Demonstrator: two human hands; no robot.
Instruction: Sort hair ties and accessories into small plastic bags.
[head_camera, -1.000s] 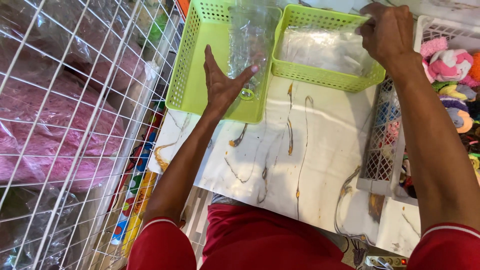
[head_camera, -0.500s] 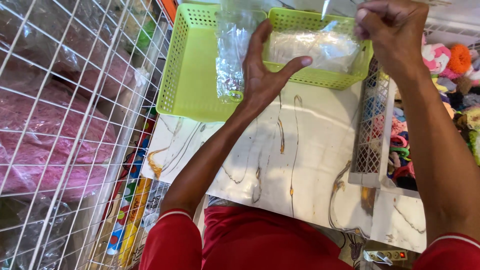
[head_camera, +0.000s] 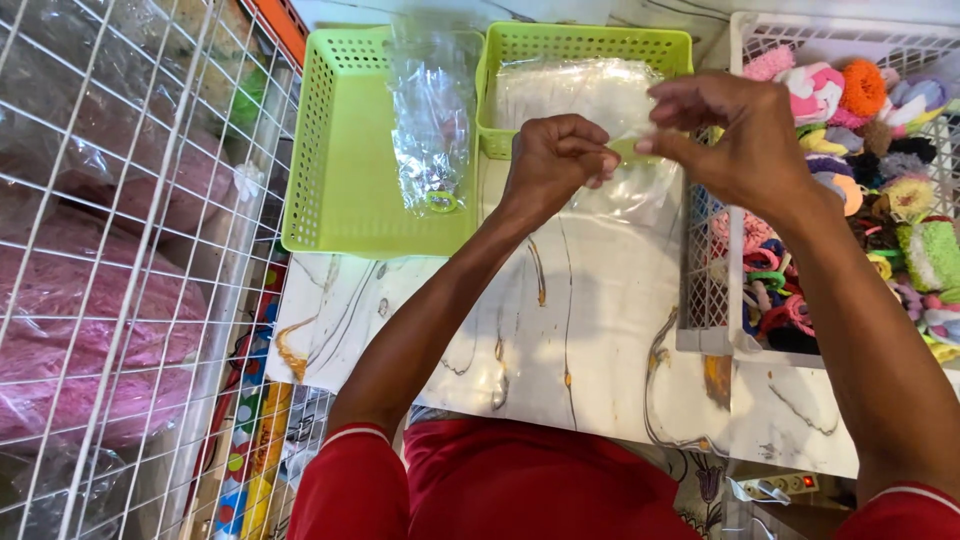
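Nearest is a red shirt with short sleeves (head_camera: 540, 485), soft cloth, pressed up to the edge of a desk (head_camera: 600, 340) with a smooth white top veined in grey and gold like marble. Above its bare middle the two hands meet. The left hand (head_camera: 556, 160) is curled into a loose fist, its fingertips pinched on the top edge of a thin clear plastic bag (head_camera: 632, 195); the right hand (head_camera: 735, 130) pinches the same edge from the other side, thumb against forefinger. The bag hangs limp and crinkled below them, glossy, over the desk and just in front of the smaller green basket (head_camera: 585, 45), whose rigid plastic walls are punched with small square holes and which holds a flat stack of more clear bags. Beside it, to the left, a larger green basket (head_camera: 340, 170) of the same make holds a crumpled clear bag (head_camera: 428, 120) with a green ring (head_camera: 441, 201) showing inside it. To the right, a white slotted crate (head_camera: 712, 300) is heaped with fuzzy hair ties in many colours. A white wire rack (head_camera: 130, 250) on the far left fences off wrapped pink bundles.
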